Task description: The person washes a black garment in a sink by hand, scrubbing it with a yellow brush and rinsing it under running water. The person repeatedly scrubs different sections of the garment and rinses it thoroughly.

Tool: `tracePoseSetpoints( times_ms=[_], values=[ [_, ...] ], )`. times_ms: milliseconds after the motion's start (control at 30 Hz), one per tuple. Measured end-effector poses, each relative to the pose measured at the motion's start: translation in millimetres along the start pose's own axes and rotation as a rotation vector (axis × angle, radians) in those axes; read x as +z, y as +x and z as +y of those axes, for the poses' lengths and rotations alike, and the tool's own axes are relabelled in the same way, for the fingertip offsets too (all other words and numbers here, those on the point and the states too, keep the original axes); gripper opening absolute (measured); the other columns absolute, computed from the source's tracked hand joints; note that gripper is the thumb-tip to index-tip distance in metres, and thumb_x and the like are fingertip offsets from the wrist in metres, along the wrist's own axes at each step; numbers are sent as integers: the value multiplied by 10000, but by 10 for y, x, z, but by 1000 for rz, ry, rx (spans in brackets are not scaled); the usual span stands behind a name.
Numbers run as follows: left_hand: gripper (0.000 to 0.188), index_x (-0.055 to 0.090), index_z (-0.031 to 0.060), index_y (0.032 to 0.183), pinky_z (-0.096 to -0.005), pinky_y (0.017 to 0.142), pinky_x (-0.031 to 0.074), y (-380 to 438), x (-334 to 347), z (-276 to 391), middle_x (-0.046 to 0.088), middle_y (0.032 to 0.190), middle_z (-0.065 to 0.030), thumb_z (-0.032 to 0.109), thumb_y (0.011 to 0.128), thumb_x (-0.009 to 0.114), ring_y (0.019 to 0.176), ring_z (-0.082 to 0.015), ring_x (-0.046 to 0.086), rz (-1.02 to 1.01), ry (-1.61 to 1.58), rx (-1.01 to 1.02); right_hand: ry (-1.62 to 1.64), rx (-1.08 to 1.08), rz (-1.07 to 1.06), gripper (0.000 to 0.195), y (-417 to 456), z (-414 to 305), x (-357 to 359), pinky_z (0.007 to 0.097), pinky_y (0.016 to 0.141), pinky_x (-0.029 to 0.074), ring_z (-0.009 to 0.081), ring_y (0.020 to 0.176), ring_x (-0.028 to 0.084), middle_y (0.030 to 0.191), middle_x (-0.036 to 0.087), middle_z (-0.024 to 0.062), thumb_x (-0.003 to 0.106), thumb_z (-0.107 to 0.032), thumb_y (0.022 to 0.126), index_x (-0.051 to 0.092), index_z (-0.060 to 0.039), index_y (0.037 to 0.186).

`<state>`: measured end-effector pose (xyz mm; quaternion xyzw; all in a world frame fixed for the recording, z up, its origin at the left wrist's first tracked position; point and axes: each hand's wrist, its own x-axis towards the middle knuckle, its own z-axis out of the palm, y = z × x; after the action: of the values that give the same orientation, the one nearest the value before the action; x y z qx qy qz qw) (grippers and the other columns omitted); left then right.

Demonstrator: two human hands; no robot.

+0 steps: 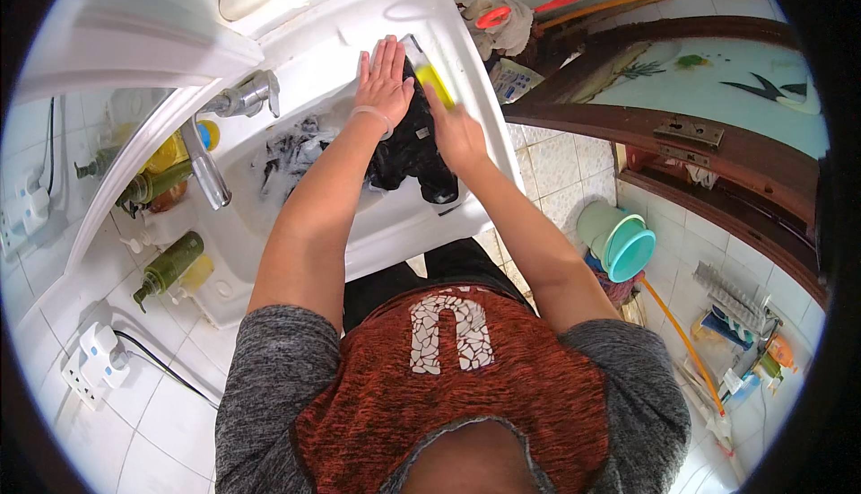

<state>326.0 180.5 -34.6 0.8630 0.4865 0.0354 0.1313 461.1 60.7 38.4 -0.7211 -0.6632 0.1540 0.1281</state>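
A dark wet cloth garment (pixel 417 151) lies along the right side of a white washbasin (pixel 383 252), partly in sudsy water. My left hand (pixel 387 83) rests palm down on its upper part, fingers extended; a pale band circles the wrist. My right hand (pixel 461 130) grips a yellow brush (pixel 434 85), slightly blurred, at the garment's right edge near the basin rim. A pale, dark-edged flat piece shows beyond the brush; whether it belongs to the garment or a board under it I cannot tell. More dark, foamy cloth (pixel 292 157) lies in the water left of my forearm.
A chrome faucet (pixel 208 164) extends over the basin's left side. Green pump bottles (pixel 175 262) stand at the left, above a wall socket with a plug (pixel 101 356). A wooden-framed door (pixel 672 134) is at right, with stacked buckets (pixel 619 241) below it.
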Motion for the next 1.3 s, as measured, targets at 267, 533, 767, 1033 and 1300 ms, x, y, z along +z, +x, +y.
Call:
tracePoseSetpoints(
  times_ms=[267, 533, 767, 1033, 1300],
  values=[
    [685, 118, 68, 1557, -464, 1220, 2, 7, 31, -11, 48, 1641, -61, 361, 995, 378, 1512, -223, 32, 14, 21, 13, -74, 62, -101, 601, -78, 103, -49, 484, 583, 535, 396, 650, 646, 796, 615, 238, 520, -131, 933, 346, -243, 1498],
    [675, 120, 70, 1557, -469, 1216, -16, 16, 36, -9, 23, 1643, -63, 361, 999, 363, 1514, -216, 18, -9, 8, 11, -80, 162, -249, 500, -456, 19, -111, 483, 581, 524, 399, 646, 641, 764, 621, 223, 511, -209, 970, 411, -231, 1460],
    [676, 98, 76, 1561, -460, 1218, -24, 7, 48, -12, 9, 1644, -62, 364, 1004, 351, 1514, -210, -3, -29, 33, 11, 0, 126, -66, 515, -136, -28, -17, 497, 574, 521, 403, 641, 643, 760, 617, 228, 525, -230, 969, 402, -275, 1467],
    [700, 134, 69, 1557, -470, 1217, -12, 25, 116, -40, 52, 1643, -60, 368, 980, 395, 1515, -217, 16, 30, -2, 28, -65, 182, -170, 528, -488, 66, -63, 493, 589, 523, 416, 654, 640, 749, 611, 224, 525, -204, 968, 383, -293, 1470],
    [692, 148, 67, 1554, -470, 1216, -21, 28, 134, -55, 57, 1642, -63, 372, 980, 384, 1514, -218, 23, 59, -16, 42, -125, 264, -302, 553, -511, 7, 14, 501, 586, 518, 408, 646, 643, 727, 606, 226, 530, -198, 966, 366, -306, 1482]
  ],
)
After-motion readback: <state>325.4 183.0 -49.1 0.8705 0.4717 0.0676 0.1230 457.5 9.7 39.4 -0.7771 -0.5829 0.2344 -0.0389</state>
